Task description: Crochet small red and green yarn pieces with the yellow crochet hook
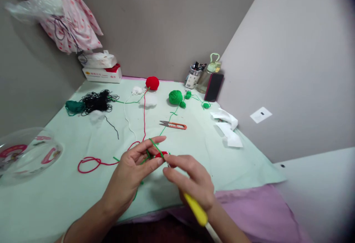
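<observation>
The left hand (133,169) pinches a small red crochet piece (161,154) between thumb and fingers, with green yarn (154,145) looped over the forefinger. The right hand (191,180) is closed around a yellow-handled crochet hook (195,208), its tip buried at the red piece. Both work just above the near edge of the bench (194,150), which is covered in a pale green cloth.

Judging by its size, the piece is only a small start: a red core now taking green stitches, with most of the work left. Red yarn (90,163) trails from the hands across the cloth to a red ball (152,83) at the back, and the green strand runs to a green ball (175,97). Orange snips (173,125) lie just beyond the hands, untouched. A black tangle of thread (97,101) sits well apart on the left.
</observation>
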Demonstrator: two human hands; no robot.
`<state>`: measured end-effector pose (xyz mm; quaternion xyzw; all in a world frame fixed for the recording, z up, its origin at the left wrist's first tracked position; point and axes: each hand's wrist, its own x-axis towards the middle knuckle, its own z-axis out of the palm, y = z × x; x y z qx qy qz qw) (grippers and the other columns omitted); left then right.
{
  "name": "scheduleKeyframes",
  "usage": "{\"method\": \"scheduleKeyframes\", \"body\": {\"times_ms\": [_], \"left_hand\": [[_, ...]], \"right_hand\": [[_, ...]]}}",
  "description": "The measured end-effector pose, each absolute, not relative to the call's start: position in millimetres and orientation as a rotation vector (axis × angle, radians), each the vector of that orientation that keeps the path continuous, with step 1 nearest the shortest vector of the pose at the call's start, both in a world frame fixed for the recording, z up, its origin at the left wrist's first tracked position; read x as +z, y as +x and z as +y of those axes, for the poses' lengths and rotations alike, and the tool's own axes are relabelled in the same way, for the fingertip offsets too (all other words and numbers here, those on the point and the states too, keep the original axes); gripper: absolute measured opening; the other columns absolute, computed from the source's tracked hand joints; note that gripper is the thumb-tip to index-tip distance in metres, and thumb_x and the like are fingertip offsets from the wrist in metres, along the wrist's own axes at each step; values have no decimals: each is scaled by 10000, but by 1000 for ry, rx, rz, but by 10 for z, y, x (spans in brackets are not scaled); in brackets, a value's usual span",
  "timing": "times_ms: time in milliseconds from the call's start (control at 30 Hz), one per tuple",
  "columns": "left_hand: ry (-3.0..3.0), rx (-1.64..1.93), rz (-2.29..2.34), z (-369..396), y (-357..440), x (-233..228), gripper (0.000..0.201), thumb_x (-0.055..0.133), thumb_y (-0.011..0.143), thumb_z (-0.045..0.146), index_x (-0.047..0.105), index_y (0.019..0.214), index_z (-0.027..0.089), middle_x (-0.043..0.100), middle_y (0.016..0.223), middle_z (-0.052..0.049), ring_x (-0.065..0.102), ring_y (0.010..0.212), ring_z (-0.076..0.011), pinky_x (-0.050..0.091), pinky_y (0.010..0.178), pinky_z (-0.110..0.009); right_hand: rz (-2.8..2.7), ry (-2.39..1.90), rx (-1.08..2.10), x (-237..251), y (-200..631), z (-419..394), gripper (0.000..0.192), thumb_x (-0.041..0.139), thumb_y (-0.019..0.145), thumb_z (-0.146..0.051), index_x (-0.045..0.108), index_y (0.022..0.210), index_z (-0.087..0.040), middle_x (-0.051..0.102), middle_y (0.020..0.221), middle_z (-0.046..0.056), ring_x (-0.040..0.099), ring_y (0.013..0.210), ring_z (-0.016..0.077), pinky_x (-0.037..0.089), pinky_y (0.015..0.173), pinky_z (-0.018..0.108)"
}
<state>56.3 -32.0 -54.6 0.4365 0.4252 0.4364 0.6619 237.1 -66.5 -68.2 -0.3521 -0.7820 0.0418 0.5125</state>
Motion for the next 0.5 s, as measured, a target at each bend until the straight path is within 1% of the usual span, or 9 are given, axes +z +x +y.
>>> {"method": "scheduleKeyframes", "body": {"times_ms": [67,100,167,267,333,400,500], "left_hand": [[1104,1062,1052,-322,569,-523,406,896,787,345,836,1188,307,708,916,-8,638,909,-181,508,910,-278],[1153,1093,1084,-324,574,-516,382,895,788,333,844,1166,306,707,913,-7,639,906,-179,507,917,-275],[1169,1096,1080,-323,580,-513,376,886,796,327,844,1169,312,689,886,3,645,885,-170,516,888,-260],[1042,989,958,-307,551,-522,422,877,808,345,821,1226,324,672,865,11,646,847,-151,523,812,-230],[965,938,884,-287,502,-519,441,883,794,339,820,1230,317,681,873,6,639,830,-144,525,790,-225],[950,906,845,-269,451,-504,453,894,769,321,826,1216,315,683,853,7,637,814,-143,527,778,-226],[1087,890,902,-264,429,-473,445,891,764,283,833,1203,324,680,806,16,643,805,-146,535,801,-233]], "right_hand": [[-1757,-857,232,-664,2371,-634,231,552,1049,-146,740,1137,-247,810,1068,91,781,891,185,660,732,303],[-1740,-877,239,-656,2368,-631,232,543,1054,-148,742,1132,-240,806,1049,91,782,892,185,662,730,301],[-1797,-902,150,-649,2362,-651,231,584,1035,-149,757,1137,-261,806,1066,91,785,889,195,668,731,311],[-1963,-867,-62,-650,2365,-702,281,637,998,-123,763,1171,-305,812,1141,86,783,878,200,674,745,326],[-1982,-801,-88,-639,2382,-702,285,628,1003,-109,754,1190,-282,814,1163,93,776,894,197,672,766,331],[-1944,-752,46,-614,2409,-663,236,590,1039,-141,748,1181,-244,811,1167,101,770,909,182,665,773,314],[-1778,-739,441,-569,2444,-576,196,558,1075,-232,755,1081,-230,813,1074,73,771,898,154,654,755,269]]}}
